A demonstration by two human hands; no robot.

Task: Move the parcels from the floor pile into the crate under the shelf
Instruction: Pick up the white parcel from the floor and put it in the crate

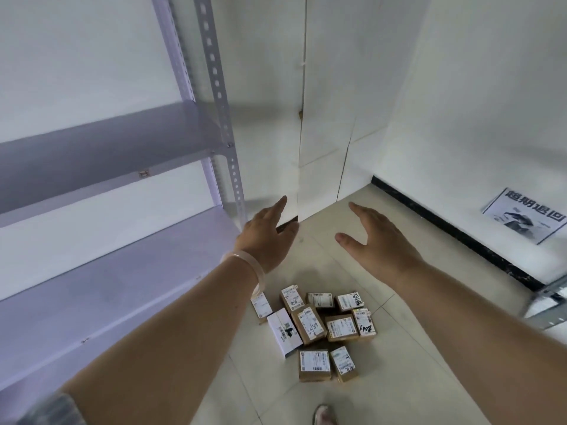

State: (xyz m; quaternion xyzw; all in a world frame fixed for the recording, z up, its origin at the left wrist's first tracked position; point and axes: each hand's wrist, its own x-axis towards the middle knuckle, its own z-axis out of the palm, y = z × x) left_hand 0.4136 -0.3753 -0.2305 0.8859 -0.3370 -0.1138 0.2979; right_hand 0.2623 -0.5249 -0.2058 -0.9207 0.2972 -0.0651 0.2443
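Note:
Several small cardboard parcels (319, 326) with white labels lie in a pile on the tiled floor, among them one white box (283, 332). My left hand (267, 233) and my right hand (380, 237) are stretched forward above the pile with straight fingers, palms facing each other, and hold nothing. A pale bangle (245, 268) sits on my left wrist. No crate is in view.
A grey metal shelf unit (122, 265) with perforated posts (227, 118) fills the left side. White walls meet in a corner ahead. A black skirting (445, 228) runs along the right wall, where a printed sheet (524, 214) hangs. Another metal frame (549, 305) shows at right. A foot (323, 415) shows at the bottom edge.

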